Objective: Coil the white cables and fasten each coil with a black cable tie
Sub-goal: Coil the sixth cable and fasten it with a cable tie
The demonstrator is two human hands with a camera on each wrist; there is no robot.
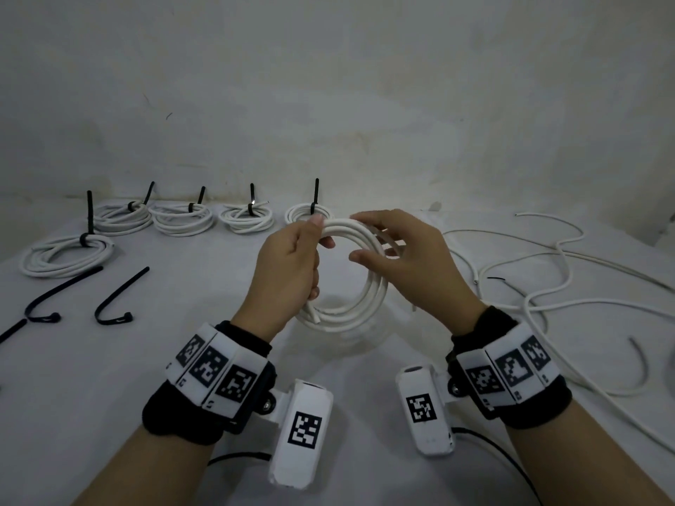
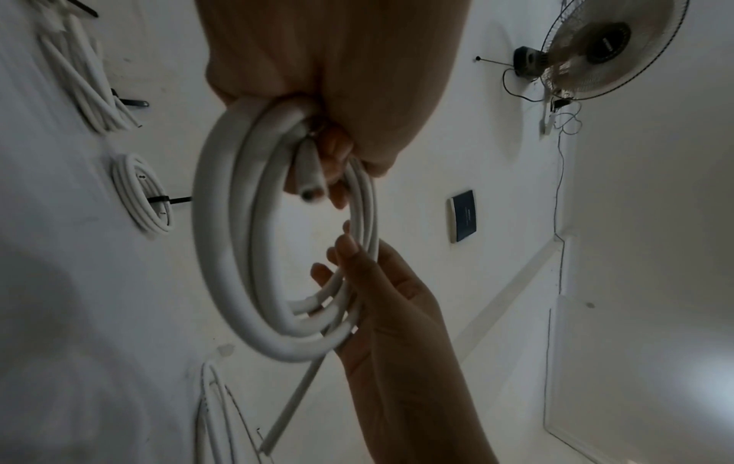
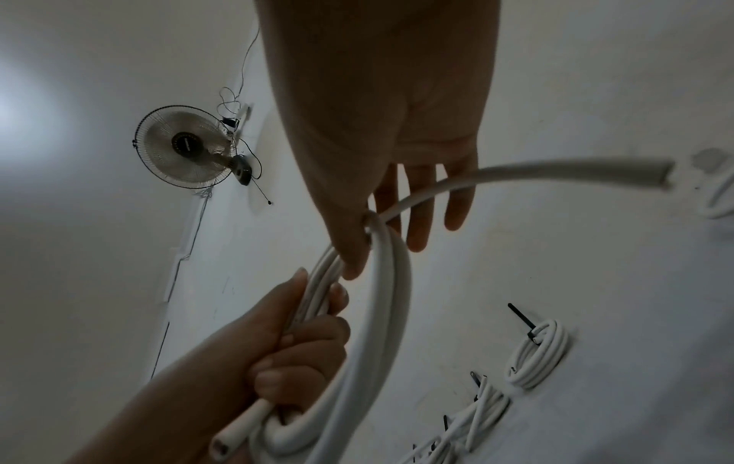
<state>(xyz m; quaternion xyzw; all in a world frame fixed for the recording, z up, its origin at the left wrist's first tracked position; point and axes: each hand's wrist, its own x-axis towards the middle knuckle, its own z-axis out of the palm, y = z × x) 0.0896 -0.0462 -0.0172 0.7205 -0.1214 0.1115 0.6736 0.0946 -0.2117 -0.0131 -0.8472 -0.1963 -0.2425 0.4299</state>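
Observation:
A white cable coil (image 1: 369, 297) of several loops hangs above the table between both hands. My left hand (image 1: 316, 252) grips its left side in a fist, and one cut cable end (image 2: 310, 188) sticks out below the fingers. My right hand (image 1: 359, 237) holds the coil's upper right, thumb under the strands and fingers over them. In the left wrist view its fingertips (image 2: 341, 251) curl round the loops. The cable's other free end (image 3: 635, 172) juts out past the right palm. Loose black cable ties (image 1: 117, 297) lie at the front left.
Several tied coils (image 1: 182, 217), each with an upright black tie, line the back and left of the table (image 1: 182, 359). Loose white cables (image 1: 548, 286) sprawl across the right side. A wall fan (image 2: 607, 47) hangs above.

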